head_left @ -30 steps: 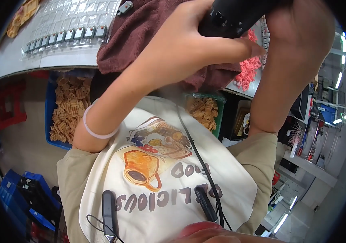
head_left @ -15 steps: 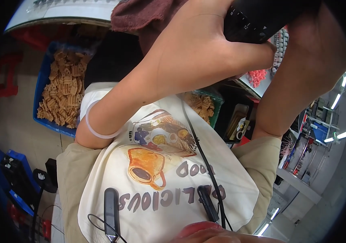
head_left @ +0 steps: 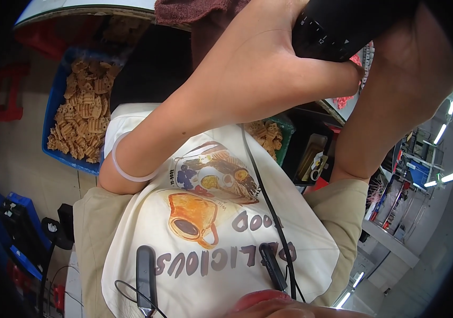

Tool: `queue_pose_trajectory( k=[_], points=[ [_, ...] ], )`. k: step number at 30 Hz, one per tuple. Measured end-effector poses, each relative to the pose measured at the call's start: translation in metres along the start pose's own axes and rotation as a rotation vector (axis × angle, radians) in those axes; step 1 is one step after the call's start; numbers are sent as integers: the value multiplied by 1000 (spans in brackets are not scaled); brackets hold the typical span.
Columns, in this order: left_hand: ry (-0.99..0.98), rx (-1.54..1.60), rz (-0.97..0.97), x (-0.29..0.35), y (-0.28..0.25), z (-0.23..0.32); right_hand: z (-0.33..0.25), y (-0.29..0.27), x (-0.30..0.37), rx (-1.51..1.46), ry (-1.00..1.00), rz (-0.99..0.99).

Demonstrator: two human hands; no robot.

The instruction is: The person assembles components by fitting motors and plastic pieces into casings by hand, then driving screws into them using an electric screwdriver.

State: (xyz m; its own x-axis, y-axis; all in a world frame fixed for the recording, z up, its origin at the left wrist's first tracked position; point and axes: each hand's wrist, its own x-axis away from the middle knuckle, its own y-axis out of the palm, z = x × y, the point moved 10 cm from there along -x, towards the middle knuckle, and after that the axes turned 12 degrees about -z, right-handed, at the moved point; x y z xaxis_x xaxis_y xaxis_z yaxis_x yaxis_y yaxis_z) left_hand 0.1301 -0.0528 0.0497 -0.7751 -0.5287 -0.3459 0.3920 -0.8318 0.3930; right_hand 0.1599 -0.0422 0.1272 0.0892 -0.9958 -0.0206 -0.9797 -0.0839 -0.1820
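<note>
My left hand (head_left: 284,69) is raised at the top of the view, closed round a black cylindrical object (head_left: 332,32) with a ring of small white scale marks. The thumb lies along the object's lower edge; the other fingers are out of sight behind it. My right hand (head_left: 406,58) is up against the right end of the same black object, its wrist toward me. Its fingers are hidden, so its grip does not show. A white band circles my left forearm.
Below the worktable (head_left: 78,11) stands a blue crate (head_left: 51,122) of tan plastic pieces. A green bin (head_left: 288,132) holds similar pieces. A maroon cloth (head_left: 197,15) hangs over the table edge. A red stool (head_left: 6,93) is at the left. Pink pieces (head_left: 344,100) lie beyond my left thumb.
Both hands stay on the black object with almost the same pose. The view has shifted slightly, so the table edge and cloth sit a little farther right, and less of the pink pieces shows.
</note>
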Motion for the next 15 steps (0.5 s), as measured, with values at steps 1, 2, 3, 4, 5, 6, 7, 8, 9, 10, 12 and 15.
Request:
queue_pose_trajectory(
  k=[1, 2, 3, 4, 5, 6, 7, 8, 9, 10, 12, 15],
  points=[
    [3, -10, 6, 1, 0, 1, -2, -1, 0, 13, 3, 9],
    [14, -26, 10, 1, 0, 4, -6, -2, -1, 30, -4, 18],
    [26, -45, 13, 2, 1, 6, -11, -1, -2, 46, -13, 26],
    [40, -66, 16, 6, 4, 7, -15, -26, -11, 63, -25, 34],
    [54, -5, 49, 7, 1, 10, -25, -11, -17, 84, -56, 47],
    [5, -32, 21, 5, 2, 9, -37, -14, -21, 114, -85, 67],
    [-43, -62, -7, 2, 3, 9, -41, -17, -9, 33, -183, 194],
    [-14, -88, -14, 1, 1, 13, -41, -18, -9, -52, -187, 203],
    [-76, 7, -34, 3, 0, 3, -37, -19, -10, -141, -187, 206],
    [-140, 101, -56, 2, 0, -5, -22, -24, -22, -246, -246, -68],
    [-172, 144, -147, -5, 7, -4, -8, -39, -27, -360, -353, -337],
    [-205, 312, -247, -5, 18, -15, -19, -21, -21, -565, -398, -363]
  ],
)
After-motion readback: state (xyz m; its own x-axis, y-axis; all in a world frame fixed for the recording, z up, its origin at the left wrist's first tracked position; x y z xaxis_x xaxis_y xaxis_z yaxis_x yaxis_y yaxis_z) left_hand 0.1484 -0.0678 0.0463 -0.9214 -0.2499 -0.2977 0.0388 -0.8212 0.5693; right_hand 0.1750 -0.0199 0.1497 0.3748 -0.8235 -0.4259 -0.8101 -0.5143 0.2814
